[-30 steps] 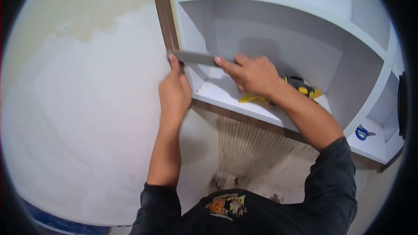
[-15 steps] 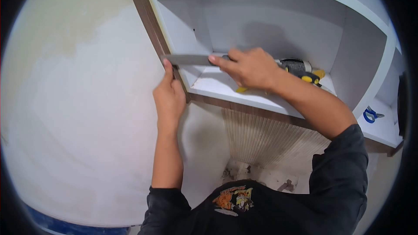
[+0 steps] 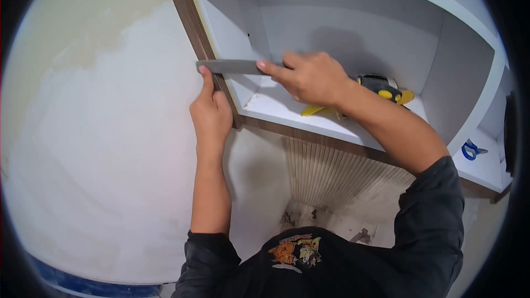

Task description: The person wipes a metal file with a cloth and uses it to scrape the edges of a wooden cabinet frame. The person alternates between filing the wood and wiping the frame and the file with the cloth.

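Observation:
A flat grey file [image 3: 234, 67] lies crosswise over the brown wood-look edge strip [image 3: 190, 19] at the left side of a white cabinet. My right hand [image 3: 313, 80] is closed around its handle end, index finger stretched along the blade; the handle is mostly hidden by the fingers. At the other end, my left hand [image 3: 212, 111] pinches the file's tip, thumb on top near the strip's outer edge. The other left fingers are curled and partly hidden.
Inside the white shelf [image 3: 281, 102] lie a black-and-yellow power tool [image 3: 381, 84] and a yellow object [image 3: 313, 110], partly behind my right arm. Blue-handled scissors [image 3: 470, 150] rest in the right compartment. A pale patchy wall [image 3: 110, 132] stands left; ribbed panelling [image 3: 331, 168] is below.
The file has slid to the left and slightly up, so its tip now sticks out past the strip's outer edge. Both hands have moved along with it.

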`<state>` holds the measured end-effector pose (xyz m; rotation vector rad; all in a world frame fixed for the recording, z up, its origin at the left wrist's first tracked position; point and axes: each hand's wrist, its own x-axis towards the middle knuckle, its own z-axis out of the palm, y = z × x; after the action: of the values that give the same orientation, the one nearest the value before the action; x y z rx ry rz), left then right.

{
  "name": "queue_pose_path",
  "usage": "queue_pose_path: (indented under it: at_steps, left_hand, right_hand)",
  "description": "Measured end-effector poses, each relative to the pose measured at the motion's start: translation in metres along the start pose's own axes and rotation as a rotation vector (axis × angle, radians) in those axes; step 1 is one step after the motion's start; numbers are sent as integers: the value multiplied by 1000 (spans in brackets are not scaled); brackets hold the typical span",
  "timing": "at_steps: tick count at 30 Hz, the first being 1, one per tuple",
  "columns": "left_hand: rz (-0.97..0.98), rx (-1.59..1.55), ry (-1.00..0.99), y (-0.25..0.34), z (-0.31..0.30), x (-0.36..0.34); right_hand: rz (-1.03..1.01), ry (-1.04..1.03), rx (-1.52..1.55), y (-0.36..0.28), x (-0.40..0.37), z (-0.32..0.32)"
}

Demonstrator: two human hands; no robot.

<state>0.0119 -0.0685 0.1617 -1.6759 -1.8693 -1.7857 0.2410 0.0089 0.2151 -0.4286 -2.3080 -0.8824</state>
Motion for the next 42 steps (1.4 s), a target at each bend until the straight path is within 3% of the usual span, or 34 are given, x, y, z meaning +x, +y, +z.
queue_pose_path:
  at_steps: [5,8,13,18,21,24,28,31,34,39,42]
  left_hand:
    - [129,25,4,-16,12,-5]
    - [-17,3,-77,0,13,5]
    - [146,55,16,-20,21,6]
    - [79,-16,-18,-13,14,3]
    - [311,-33,75,-42,38,2]
    - [133,-2,21,-11,21,26]
    - [294,14,63,-35,36,16]
    - [310,-9,73,-33,42,24]
    - [56,-87,-60,-14,29,43]
    - [351,-24,102,-37,46,30]
    - [47,-5,-36,2,20,46]
  right_hand:
    - [-21,-61,-9,4,-8,0]
    - [5,-62,-33,10,-5,6]
    - [11,-40,-9,7,-6,6]
    - [43,-89,-9,1,-1,-1]
    - [31,-102,30,4,-17,2]
    - [63,-58,-11,9,14,-6]
    - [106,-196,12,7,-7,0]
    - [138,-237,-14,9,6,-5]
    - [133,-152,-22,9,13,-3]
    - [53,-64,-63,11,-3,6]
    - [83,-40,-62,14,19,-1]
